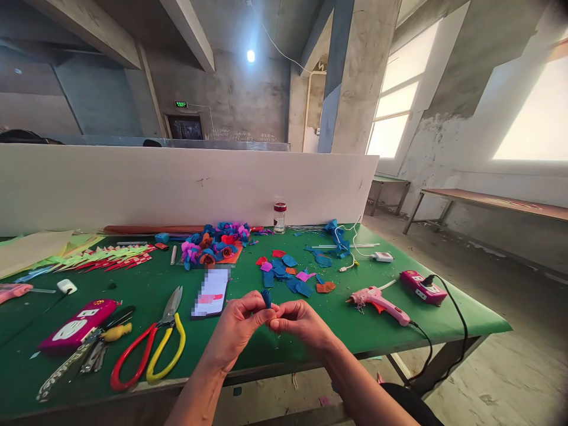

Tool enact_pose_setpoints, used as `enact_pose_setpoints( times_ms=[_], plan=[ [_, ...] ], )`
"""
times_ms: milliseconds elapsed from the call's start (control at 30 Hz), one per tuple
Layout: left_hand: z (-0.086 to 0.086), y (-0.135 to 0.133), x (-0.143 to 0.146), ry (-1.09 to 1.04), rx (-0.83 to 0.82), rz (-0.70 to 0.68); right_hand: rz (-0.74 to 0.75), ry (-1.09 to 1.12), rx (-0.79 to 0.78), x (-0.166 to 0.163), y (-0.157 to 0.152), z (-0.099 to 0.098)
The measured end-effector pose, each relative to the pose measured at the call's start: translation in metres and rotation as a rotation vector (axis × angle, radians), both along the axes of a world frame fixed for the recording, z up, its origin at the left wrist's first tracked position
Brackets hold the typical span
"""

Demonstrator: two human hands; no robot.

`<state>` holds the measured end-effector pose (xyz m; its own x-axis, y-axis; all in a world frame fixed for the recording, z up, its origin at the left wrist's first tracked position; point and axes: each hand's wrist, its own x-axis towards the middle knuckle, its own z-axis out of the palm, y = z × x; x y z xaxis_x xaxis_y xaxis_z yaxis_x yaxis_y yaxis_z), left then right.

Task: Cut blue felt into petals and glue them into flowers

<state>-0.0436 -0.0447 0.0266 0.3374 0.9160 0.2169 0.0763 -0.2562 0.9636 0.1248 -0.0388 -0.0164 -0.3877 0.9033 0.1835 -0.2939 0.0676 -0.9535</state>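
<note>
Between my two hands, over the table's near edge, a small rolled piece of blue paper point(266, 298) stands upright. My left hand point(246, 322) pinches it near its lower part. The fingertips of my right hand point(299, 322) are pressed together at its base, touching the left fingers; whatever they grip there is hidden. Just beyond the hands lie loose blue paper petals point(284, 272), with pink, red and orange ones among them. A phone point(211, 291) with a lit screen lies left of my left hand. Right of my right hand rests a pink glue gun point(380, 303).
Red-and-yellow-handled scissors point(166, 331), keys point(95, 355) and a magenta power strip point(80, 325) lie at left. Finished paper flowers point(215, 242) are heaped behind the phone. A glass jar point(279, 218) stands before the white partition point(177, 186). Another power strip point(423, 288) with a black cord is at right.
</note>
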Motion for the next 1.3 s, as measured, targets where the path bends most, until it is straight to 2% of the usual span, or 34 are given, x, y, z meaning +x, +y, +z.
enact_pose_setpoints(
  times_ms=[200, 367, 600, 800, 967, 1033, 1200, 1300],
  plan=[
    [-0.003, 0.002, 0.002, -0.043, 0.013, 0.124, 0.017, 0.001, -0.04, -0.003, -0.002, -0.002],
    [-0.002, 0.003, -0.005, -0.008, -0.017, -0.002, 0.012, 0.056, -0.045, 0.0, -0.002, -0.002],
    [-0.001, -0.001, 0.002, -0.054, -0.019, -0.025, 0.033, 0.038, -0.038, 0.002, -0.003, -0.001],
    [-0.005, -0.004, 0.011, -0.088, 0.034, 0.098, 0.035, 0.033, -0.062, 0.002, -0.001, -0.004],
    [-0.003, -0.002, 0.005, -0.022, -0.02, -0.022, 0.018, 0.026, -0.052, 0.003, -0.001, -0.003],
    [0.0, -0.002, 0.001, 0.0, -0.007, -0.03, 0.022, 0.02, -0.044, 0.002, -0.002, -0.003],
    [0.0, -0.002, 0.002, 0.039, 0.071, 0.011, 0.02, 0.016, -0.056, 0.002, -0.001, -0.003],
    [0.0, -0.003, 0.001, 0.048, 0.125, 0.117, 0.02, 0.01, -0.026, 0.004, 0.001, 0.0]
  ],
)
